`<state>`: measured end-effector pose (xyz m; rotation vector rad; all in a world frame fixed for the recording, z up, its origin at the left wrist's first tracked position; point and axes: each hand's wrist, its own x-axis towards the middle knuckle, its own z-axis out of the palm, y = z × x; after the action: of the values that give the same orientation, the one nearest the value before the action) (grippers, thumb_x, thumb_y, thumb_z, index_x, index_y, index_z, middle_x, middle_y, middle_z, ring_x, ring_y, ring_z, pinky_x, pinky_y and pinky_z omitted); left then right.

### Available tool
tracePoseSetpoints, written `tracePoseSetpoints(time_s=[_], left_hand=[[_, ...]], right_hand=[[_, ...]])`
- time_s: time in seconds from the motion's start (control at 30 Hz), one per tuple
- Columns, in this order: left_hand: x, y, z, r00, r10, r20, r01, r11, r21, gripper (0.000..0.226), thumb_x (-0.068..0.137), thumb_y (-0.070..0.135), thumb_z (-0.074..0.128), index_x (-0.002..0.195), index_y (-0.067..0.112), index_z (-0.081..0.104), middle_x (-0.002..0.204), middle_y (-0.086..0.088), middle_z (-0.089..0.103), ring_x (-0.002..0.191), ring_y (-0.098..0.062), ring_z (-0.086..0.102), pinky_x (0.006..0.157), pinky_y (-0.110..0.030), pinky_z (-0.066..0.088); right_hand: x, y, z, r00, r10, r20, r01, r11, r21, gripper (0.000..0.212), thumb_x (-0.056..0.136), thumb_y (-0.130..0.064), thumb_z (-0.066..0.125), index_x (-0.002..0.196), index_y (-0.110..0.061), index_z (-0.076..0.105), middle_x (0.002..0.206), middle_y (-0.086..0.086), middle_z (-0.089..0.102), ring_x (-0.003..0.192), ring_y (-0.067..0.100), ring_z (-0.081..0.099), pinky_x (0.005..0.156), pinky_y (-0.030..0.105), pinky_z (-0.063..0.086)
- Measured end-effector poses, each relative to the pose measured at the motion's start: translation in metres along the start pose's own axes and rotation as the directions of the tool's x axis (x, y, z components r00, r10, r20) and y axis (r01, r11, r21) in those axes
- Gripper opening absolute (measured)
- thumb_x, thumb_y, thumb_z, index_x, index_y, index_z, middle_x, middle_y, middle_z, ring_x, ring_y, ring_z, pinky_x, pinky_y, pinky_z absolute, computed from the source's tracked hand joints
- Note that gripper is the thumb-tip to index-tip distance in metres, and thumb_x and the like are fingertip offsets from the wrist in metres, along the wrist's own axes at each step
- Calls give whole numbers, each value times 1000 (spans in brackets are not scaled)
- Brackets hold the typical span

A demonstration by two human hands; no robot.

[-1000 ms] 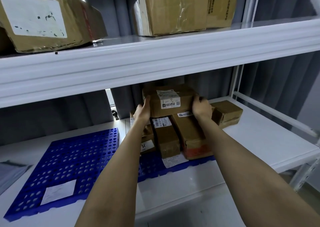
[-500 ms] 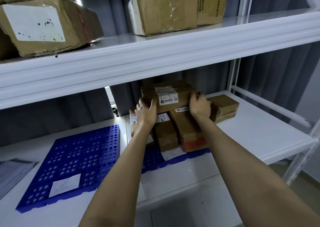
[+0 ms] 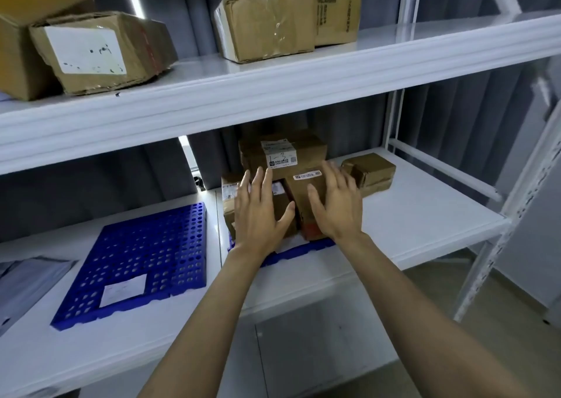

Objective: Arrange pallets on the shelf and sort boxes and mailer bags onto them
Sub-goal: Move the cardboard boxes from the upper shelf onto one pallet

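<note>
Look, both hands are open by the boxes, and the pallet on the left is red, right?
Not quite: the head view shows the pallet on the left is blue, not red. The left hand and right hand are open by the boxes.

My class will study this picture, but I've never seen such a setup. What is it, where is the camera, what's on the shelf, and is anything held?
No machine here: a person's two bare arms, filmed by a camera worn on the head, looking forward and down. The left hand and right hand are spread open before a stack of cardboard boxes on a blue pallet on the white shelf; neither holds anything. A second blue pallet lies to the left, a paper slip on it, with grey mailer bags beside it.
</note>
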<state>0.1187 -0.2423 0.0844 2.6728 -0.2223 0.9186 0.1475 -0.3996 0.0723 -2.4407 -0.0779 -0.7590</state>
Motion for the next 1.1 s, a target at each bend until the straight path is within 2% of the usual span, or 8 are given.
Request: tracePoseSetpoints(time_s=[0.2, 0.37, 0.47, 0.57, 0.67, 0.8, 0.9, 1.1], left_hand=[[-27, 38, -46, 973, 198, -118, -202, 979, -24, 68, 90, 51, 36, 143, 10, 41, 148, -7, 43, 142, -28, 28, 114, -40, 18], [-17, 79, -100, 860, 399, -318, -420, 908, 4, 58, 91, 40, 48, 139, 7, 47, 143, -8, 49, 140, -25, 33, 112, -40, 31], [4, 103, -135, 782, 424, -458, -472, 881, 10, 56, 90, 36, 50, 136, 4, 50, 139, -10, 53, 137, -26, 37, 109, -38, 35], [32, 116, -165, 753, 384, -535, -449, 893, 8, 53, 91, 37, 47, 133, 5, 52, 136, -9, 55, 133, -25, 38, 107, -37, 35], [61, 114, -186, 770, 342, -539, -389, 921, 27, 52, 91, 37, 47, 132, 6, 52, 134, -9, 55, 131, -25, 41, 107, -40, 37], [88, 100, -205, 842, 229, -488, -228, 972, 62, 54, 89, 40, 45, 133, 10, 50, 133, -5, 54, 129, -24, 40, 102, -38, 37], [111, 91, -213, 906, 166, -390, -138, 985, 101, 54, 89, 38, 49, 135, 11, 46, 135, -4, 51, 129, -24, 36, 102, -38, 35], [171, 92, -216, 949, 222, -223, -170, 958, 230, 58, 86, 42, 46, 138, 16, 43, 144, -4, 43, 135, -28, 28, 105, -40, 30]], right_hand=[[-46, -8, -55, 962, -118, -247, 142, 986, 83, 59, 92, -50, 33, 140, -17, 46, 145, 3, 48, 134, 25, 41, 108, 45, 36], [-40, -30, -113, 804, -224, -551, 338, 934, 113, 46, 91, -35, 45, 125, -8, 60, 128, 7, 60, 115, 26, 52, 96, 39, 41], [-23, -57, -146, 716, -250, -652, 398, 913, 88, 42, 90, -33, 46, 119, -7, 63, 121, 10, 60, 109, 26, 53, 89, 36, 42], [0, -82, -172, 696, -253, -672, 424, 900, 100, 37, 89, -30, 49, 115, -7, 62, 121, 12, 58, 110, 26, 52, 90, 35, 41], [26, -103, -189, 742, -229, -630, 394, 910, 133, 37, 86, -32, 49, 114, -10, 61, 123, 9, 56, 113, 24, 50, 90, 34, 41], [56, -122, -195, 828, -222, -515, 333, 934, 133, 37, 85, -31, 55, 117, -13, 57, 128, 5, 52, 116, 22, 48, 90, 35, 44], [84, -131, -199, 885, -175, -432, 245, 963, 112, 42, 85, -29, 59, 122, -12, 51, 133, 7, 47, 117, 25, 46, 88, 34, 42], [158, -145, -211, 960, 27, -277, 19, 987, 160, 66, 81, -37, 66, 134, -11, 37, 140, 15, 37, 124, 37, 41, 94, 43, 41]])
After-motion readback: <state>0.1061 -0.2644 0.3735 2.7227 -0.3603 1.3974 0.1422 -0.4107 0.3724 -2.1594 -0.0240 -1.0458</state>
